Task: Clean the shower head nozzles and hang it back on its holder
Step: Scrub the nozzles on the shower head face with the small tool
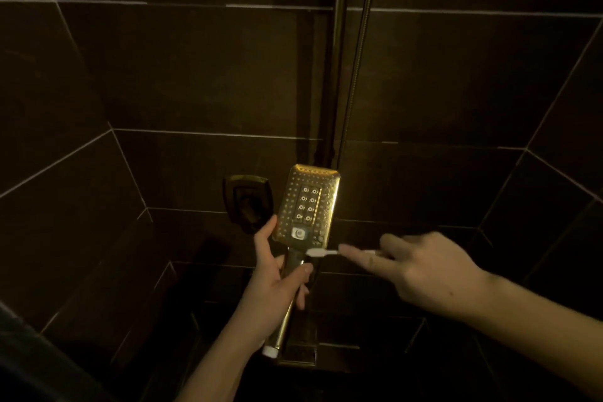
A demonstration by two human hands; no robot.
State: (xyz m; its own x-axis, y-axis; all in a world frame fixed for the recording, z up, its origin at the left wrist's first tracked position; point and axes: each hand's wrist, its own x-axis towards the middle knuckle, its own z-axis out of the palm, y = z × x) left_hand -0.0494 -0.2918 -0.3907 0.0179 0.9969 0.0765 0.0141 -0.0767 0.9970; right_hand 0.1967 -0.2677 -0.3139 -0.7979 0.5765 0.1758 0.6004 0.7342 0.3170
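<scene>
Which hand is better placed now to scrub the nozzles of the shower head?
The right hand: it already holds the toothbrush, bristles just under the nozzle face. The left hand grips the shower head handle.

A single wide-angle head view looks forward and slightly down into a dim tiled shower corner, close enough that both forearms reach in from the bottom edge, with the wall rail (pixel 339 52) running up out of frame.

My left hand (pixel 277 284) holds the gold rectangular metal shower head (pixel 308 206) upright by its handle, nozzle face toward me, white toothbrush (pixel 321 252) bristles at its neck.
</scene>
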